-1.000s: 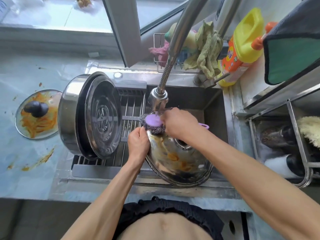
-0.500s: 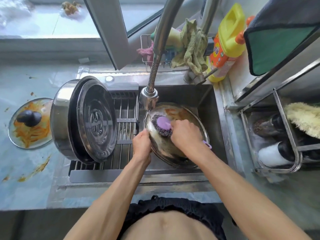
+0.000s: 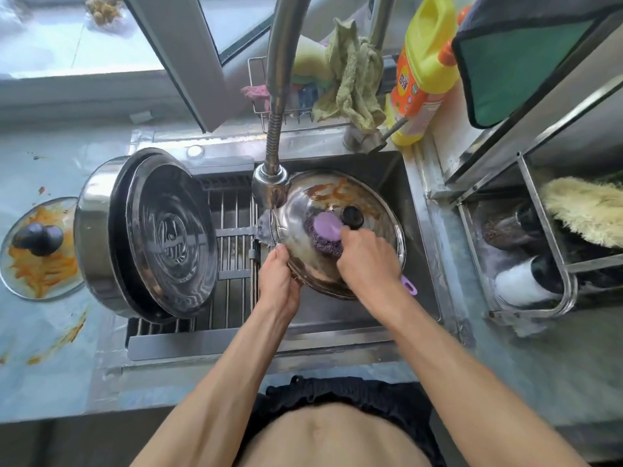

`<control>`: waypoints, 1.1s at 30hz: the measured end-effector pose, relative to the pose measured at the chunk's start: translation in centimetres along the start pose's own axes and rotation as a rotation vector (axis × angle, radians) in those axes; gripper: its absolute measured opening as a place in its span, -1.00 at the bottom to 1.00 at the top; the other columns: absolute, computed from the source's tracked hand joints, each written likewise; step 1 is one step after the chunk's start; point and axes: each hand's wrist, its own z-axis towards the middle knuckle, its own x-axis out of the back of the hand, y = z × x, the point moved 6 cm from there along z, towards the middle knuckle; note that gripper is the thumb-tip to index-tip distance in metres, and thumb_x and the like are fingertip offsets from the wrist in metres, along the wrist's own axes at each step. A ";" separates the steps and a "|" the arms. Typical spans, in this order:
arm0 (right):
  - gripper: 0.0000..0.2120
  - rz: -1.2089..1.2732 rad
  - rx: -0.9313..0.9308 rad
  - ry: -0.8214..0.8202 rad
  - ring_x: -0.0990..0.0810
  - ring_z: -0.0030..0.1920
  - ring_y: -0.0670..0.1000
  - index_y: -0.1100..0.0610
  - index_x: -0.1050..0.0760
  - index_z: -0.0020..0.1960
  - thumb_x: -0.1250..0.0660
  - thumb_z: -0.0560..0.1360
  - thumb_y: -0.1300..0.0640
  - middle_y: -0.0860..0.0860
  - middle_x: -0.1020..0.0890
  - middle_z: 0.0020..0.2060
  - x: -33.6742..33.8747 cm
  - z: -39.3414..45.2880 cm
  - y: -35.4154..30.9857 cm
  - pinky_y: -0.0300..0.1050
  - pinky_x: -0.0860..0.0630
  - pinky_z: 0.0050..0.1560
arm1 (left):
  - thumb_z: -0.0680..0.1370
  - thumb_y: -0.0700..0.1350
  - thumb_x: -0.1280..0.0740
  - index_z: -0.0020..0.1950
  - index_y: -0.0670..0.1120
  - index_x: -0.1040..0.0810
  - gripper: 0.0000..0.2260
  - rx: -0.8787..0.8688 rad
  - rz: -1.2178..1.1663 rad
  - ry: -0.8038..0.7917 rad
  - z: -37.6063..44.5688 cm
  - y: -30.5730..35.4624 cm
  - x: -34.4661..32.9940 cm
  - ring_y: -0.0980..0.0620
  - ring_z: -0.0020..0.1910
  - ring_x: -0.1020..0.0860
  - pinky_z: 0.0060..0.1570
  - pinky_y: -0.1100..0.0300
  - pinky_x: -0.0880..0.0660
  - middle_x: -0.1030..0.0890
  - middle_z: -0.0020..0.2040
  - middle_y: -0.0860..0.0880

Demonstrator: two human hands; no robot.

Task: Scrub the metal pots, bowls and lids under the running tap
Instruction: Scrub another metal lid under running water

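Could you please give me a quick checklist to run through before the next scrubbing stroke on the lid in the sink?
1. Left hand has a grip on the lid's near-left rim: ok.
2. Right hand holds the purple scrubber on the lid: ok.
3. Lid sits under the tap head: ok.
4. Water running: cannot tell; only a faint blur shows below the spout.
5. Lid clean: not ok; orange residue remains along its far rim.
6. Second lid on the counter washed: not ok; it is smeared orange.
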 end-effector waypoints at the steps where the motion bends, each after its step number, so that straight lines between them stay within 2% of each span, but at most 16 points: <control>1: -0.65 -0.003 -0.011 0.013 -0.62 0.02 0.28 0.17 -0.45 0.31 -0.04 0.62 0.21 0.21 -0.58 0.03 0.2 -0.1 0.1 0.05 -0.41 -0.13 | 0.76 -0.10 -0.09 0.07 -0.20 -0.56 -0.70 -0.003 -0.009 0.006 -0.2 0.2 -0.1 -0.06 -0.14 -0.67 -0.03 0.01 -0.63 -0.68 -0.04 -0.19; 5: -0.63 -0.004 0.158 -0.087 -0.60 0.04 0.27 0.12 -0.40 0.39 -0.10 0.61 0.21 0.19 -0.56 0.07 -1.0 -2.0 -3.0 0.05 -0.44 -0.09 | 0.76 -0.14 -0.09 0.01 -0.16 -0.53 -0.73 0.024 -0.025 0.063 -0.1 0.1 0.0 -0.04 -0.22 -0.64 -0.18 0.07 -0.62 -0.65 -0.12 -0.17; 9: -0.66 -0.015 0.024 -0.039 -0.60 0.05 0.29 0.16 -0.42 0.34 -0.08 0.61 0.22 0.20 -0.56 0.07 -0.8 -0.5 -1.2 0.06 -0.40 -0.12 | 0.76 -0.11 -0.10 0.08 -0.18 -0.56 -0.72 0.014 -0.073 0.109 0.0 0.2 1.0 -0.09 -0.05 -0.67 0.06 0.00 -0.63 -0.68 0.00 -0.21; 12: -0.65 -0.038 0.208 -0.148 -0.60 0.05 0.27 0.11 -0.37 0.41 -0.07 0.65 0.17 0.19 -0.54 0.10 -2.2 -2.6 -5.2 0.09 -0.45 -0.08 | 0.73 -0.22 -0.15 -0.06 -0.13 -0.53 -0.77 0.045 -0.084 0.205 0.2 0.5 2.0 0.04 -0.33 -0.64 -0.25 0.17 -0.62 -0.63 -0.17 -0.13; 13: -0.65 -0.018 0.223 -0.148 -0.61 0.04 0.27 0.09 -0.38 0.40 -0.09 0.63 0.17 0.18 -0.55 0.09 -2.3 -2.4 -5.3 0.07 -0.43 -0.10 | 0.73 -0.22 -0.15 -0.07 -0.12 -0.52 -0.77 0.039 -0.099 0.222 0.3 0.6 2.3 0.03 -0.32 -0.64 -0.21 0.14 -0.63 -0.62 -0.18 -0.12; 15: -0.66 0.024 0.127 -0.087 -0.61 0.02 0.26 0.10 -0.43 0.35 -0.14 0.60 0.19 0.17 -0.57 0.07 -1.7 -0.8 -3.7 0.03 -0.36 -0.16 | 0.75 -0.12 -0.14 -0.02 -0.13 -0.53 -0.76 0.022 -0.136 0.217 0.3 1.0 2.4 -0.06 -0.12 -0.65 0.09 -0.04 -0.62 -0.65 -0.08 -0.15; 16: -0.66 0.005 0.074 -0.077 -0.61 0.03 0.27 0.12 -0.42 0.34 -0.13 0.59 0.20 0.18 -0.56 0.08 -1.4 -0.5 -3.3 0.03 -0.34 -0.16 | 0.75 -0.08 -0.13 0.01 -0.12 -0.54 -0.74 0.017 -0.160 0.223 0.4 1.2 2.4 -0.10 -0.04 -0.65 0.14 -0.06 -0.61 -0.67 -0.02 -0.17; 17: -0.63 -0.019 0.076 -0.077 -0.60 0.05 0.28 0.12 -0.40 0.37 -0.11 0.59 0.21 0.18 -0.55 0.10 -1.3 -0.7 -3.5 0.04 -0.36 -0.15 | 0.75 -0.05 -0.14 0.03 -0.12 -0.55 -0.74 0.016 -0.183 0.235 0.4 1.3 2.3 -0.13 -0.02 -0.65 0.07 -0.04 -0.63 -0.67 -0.02 -0.17; 19: -0.58 -0.040 0.195 -0.120 -0.60 0.06 0.27 0.08 -0.33 0.45 -0.07 0.61 0.20 0.16 -0.53 0.13 -2.3 -2.5 -5.7 0.06 -0.37 -0.13 | 0.73 -0.04 -0.19 0.10 -0.09 -0.53 -0.82 0.049 -0.207 0.284 0.1 1.4 2.4 -0.13 -0.14 -0.63 -0.11 0.02 -0.62 -0.64 -0.10 -0.17; 20: -0.57 -0.037 0.231 -0.136 -0.60 0.04 0.27 0.05 -0.31 0.47 -0.07 0.61 0.20 0.15 -0.53 0.11 -2.5 -3.2 -6.1 0.05 -0.33 -0.16 | 0.73 -0.04 -0.21 0.16 -0.06 -0.52 -0.85 0.059 -0.215 0.301 0.0 1.3 2.4 -0.12 -0.18 -0.62 -0.12 0.01 -0.61 -0.64 -0.10 -0.17; 22: -0.55 0.029 0.159 -0.060 -0.60 0.00 0.28 0.00 -0.34 0.47 -0.08 0.60 0.21 0.14 -0.54 0.07 -1.7 -2.2 -4.3 0.02 -0.28 -0.17 | 0.72 0.00 -0.20 0.19 -0.10 -0.52 -0.79 0.051 -0.232 0.305 0.1 1.3 2.4 -0.14 -0.11 -0.65 0.02 -0.08 -0.63 -0.66 0.01 -0.20; 24: -0.54 0.025 0.049 -0.010 -0.60 -0.02 0.28 0.01 -0.35 0.47 -0.08 0.59 0.23 0.15 -0.55 0.05 -0.8 -1.4 -2.8 0.02 -0.28 -0.18 | 0.72 0.03 -0.19 0.09 -0.13 -0.57 -0.73 0.041 -0.218 0.329 0.3 1.5 2.5 -0.13 -0.02 -0.67 0.14 -0.14 -0.61 -0.68 0.06 -0.17; 25: -0.54 0.000 0.077 -0.010 -0.60 -0.03 0.28 0.03 -0.32 0.48 -0.06 0.60 0.23 0.16 -0.54 0.05 -0.8 -1.8 -3.3 0.02 -0.28 -0.18 | 0.71 0.03 -0.21 0.04 -0.14 -0.57 -0.72 0.043 -0.211 0.339 0.3 1.5 2.5 -0.13 -0.02 -0.67 0.16 -0.15 -0.60 -0.68 0.04 -0.16; 28: -0.54 -0.011 0.237 -0.055 -0.62 -0.07 0.26 0.00 -0.29 0.50 -0.04 0.62 0.21 0.14 -0.54 0.03 -1.6 -3.9 -5.2 0.02 -0.29 -0.22 | 0.70 0.03 -0.24 -0.04 -0.15 -0.52 -0.72 0.076 -0.190 0.390 0.2 1.5 2.6 -0.11 -0.16 -0.64 0.06 -0.10 -0.64 -0.65 -0.04 -0.16; 31: -0.50 0.024 0.099 0.002 -0.62 -0.06 0.27 -0.03 -0.32 0.49 -0.08 0.59 0.24 0.15 -0.56 0.02 -0.8 -2.3 -2.0 0.02 -0.34 -0.19 | 0.71 -0.01 -0.21 -0.07 -0.12 -0.53 -0.75 0.072 -0.223 0.407 0.2 1.6 2.6 -0.02 -0.24 -0.62 -0.14 0.06 -0.63 -0.65 -0.11 -0.10; 33: -0.51 0.004 0.146 -0.024 -0.62 -0.04 0.28 0.00 -0.30 0.50 -0.08 0.59 0.25 0.15 -0.55 0.05 -1.1 -3.0 -2.8 0.01 -0.31 -0.19 | 0.71 0.01 -0.20 -0.08 -0.11 -0.50 -0.74 0.083 -0.203 0.427 0.1 1.5 2.8 -0.05 -0.20 -0.62 -0.12 0.06 -0.62 -0.62 -0.11 -0.10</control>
